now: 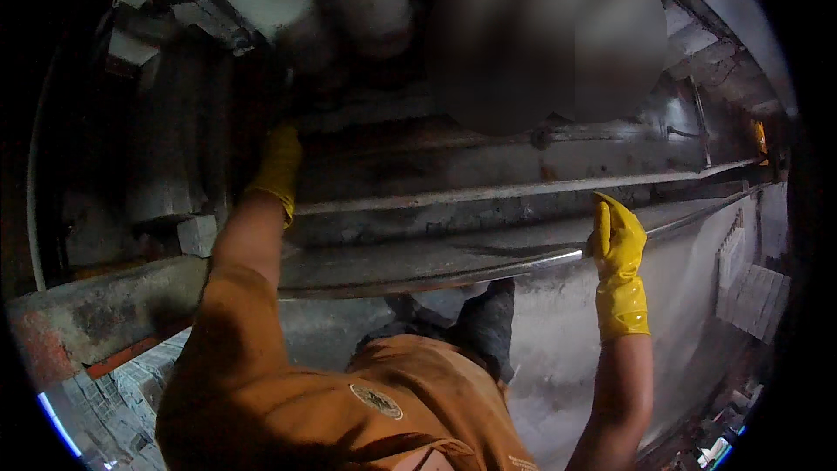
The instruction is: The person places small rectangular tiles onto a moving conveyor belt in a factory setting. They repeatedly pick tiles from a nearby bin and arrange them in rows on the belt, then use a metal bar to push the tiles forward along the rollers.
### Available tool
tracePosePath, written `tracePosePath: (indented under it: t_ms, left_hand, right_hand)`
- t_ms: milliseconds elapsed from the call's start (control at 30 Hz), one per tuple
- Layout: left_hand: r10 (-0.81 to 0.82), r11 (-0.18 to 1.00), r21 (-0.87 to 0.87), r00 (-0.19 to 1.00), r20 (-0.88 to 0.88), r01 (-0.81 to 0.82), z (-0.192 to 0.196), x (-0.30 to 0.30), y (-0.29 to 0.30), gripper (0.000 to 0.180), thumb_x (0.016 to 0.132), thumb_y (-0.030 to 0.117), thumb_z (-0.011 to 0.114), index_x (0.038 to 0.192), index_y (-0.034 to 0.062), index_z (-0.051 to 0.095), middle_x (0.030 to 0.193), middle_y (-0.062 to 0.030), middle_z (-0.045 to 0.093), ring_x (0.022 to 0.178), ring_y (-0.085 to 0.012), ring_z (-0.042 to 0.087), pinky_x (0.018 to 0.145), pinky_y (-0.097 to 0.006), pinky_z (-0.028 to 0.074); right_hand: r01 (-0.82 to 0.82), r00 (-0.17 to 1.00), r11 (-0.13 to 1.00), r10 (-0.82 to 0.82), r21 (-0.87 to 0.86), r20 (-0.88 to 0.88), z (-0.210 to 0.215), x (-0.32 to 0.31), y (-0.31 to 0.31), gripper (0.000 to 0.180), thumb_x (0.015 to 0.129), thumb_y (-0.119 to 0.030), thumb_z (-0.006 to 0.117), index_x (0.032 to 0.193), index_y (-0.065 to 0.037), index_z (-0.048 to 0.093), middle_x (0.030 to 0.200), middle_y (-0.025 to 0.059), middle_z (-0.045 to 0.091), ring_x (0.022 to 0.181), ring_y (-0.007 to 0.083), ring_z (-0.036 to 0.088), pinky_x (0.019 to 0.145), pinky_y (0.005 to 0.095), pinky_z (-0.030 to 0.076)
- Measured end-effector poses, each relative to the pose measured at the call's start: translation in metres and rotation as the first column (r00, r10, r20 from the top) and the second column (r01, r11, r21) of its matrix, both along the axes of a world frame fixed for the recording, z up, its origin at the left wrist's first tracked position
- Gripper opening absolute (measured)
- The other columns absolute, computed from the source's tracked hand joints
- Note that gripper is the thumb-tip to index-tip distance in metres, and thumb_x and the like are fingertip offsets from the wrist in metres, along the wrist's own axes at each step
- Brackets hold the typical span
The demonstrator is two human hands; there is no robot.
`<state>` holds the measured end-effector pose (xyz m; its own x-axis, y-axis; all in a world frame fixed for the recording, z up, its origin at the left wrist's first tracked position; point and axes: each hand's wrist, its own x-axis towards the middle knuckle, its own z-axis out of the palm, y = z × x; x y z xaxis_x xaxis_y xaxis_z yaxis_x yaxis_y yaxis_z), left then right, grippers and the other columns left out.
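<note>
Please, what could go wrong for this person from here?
The left hand in a yellow rubbery glove reaches into deep shadow, so it might bump something unseen. The right hand in a matching yellow glove is near the long, shiny metal edge, which could perhaps snag it.

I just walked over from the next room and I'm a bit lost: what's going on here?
Someone in an orange shirt and yellow gloves is at a long metal ledge. The left hand reaches beyond it into shadow, near the left end of a long dark beam; what it touches is too dark to tell. The right hand, fingers bent, is by the ledge's front edge; whether it grips anything is unclear.
</note>
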<state>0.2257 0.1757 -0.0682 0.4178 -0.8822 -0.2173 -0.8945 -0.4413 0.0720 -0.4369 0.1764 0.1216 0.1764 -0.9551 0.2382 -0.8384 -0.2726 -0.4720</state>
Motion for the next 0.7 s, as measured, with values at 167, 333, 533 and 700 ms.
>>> tracePosePath:
  t_ms: [167,333,533,700]
  left_hand:
    - [-0.02,1.0,-0.02,1.0,0.007,0.02,-0.002,0.014,-0.015,0.063,0.108,0.053,0.051,0.159,0.0151,0.053,0.163,-0.0203,0.051,0.149,-0.0402,0.051,0.122,-0.054,0.041]
    - [-0.061,0.997,-0.048,0.997,0.052,0.063,-0.013,0.037,-0.027,0.064,0.108,0.053,0.05,0.16,0.0156,0.052,0.164,-0.0202,0.05,0.149,-0.0401,0.05,0.123,-0.054,0.041]
    - [-0.128,0.985,-0.102,0.986,0.111,0.14,-0.03,0.045,-0.057,0.065,0.108,0.054,0.05,0.161,0.0161,0.051,0.166,-0.0201,0.049,0.15,-0.04,0.05,0.123,-0.054,0.04]
    - [-0.149,0.974,-0.145,0.976,0.157,0.172,-0.05,0.03,-0.069,0.066,0.108,0.055,0.049,0.162,0.0166,0.05,0.167,-0.02,0.048,0.15,-0.04,0.049,0.123,-0.055,0.04]
  right_hand:
    - [0.028,0.999,0.999,-0.028,0.027,0.018,0.002,0.004,0.002,0.026,0.105,-0.024,0.068,0.12,-0.007,0.081,0.101,0.0157,0.081,0.09,0.0371,0.075,0.083,0.0426,0.058]
    - [0.013,0.999,1.0,-0.012,0.022,-0.05,0.006,0.005,0.002,0.027,0.105,-0.026,0.068,0.12,-0.008,0.081,0.099,0.0164,0.08,0.088,0.038,0.074,0.081,0.0441,0.058]
    - [-0.036,0.989,0.998,0.03,-0.044,-0.147,0.009,0.006,-0.002,0.026,0.103,-0.03,0.069,0.117,-0.011,0.082,0.09,0.0137,0.078,0.081,0.0383,0.072,0.076,0.0475,0.056]
    - [-0.054,0.989,0.997,0.044,-0.063,-0.143,0.009,0.011,-0.004,0.026,0.101,-0.031,0.072,0.114,-0.01,0.081,0.086,0.0128,0.077,0.077,0.038,0.071,0.073,0.0474,0.055]
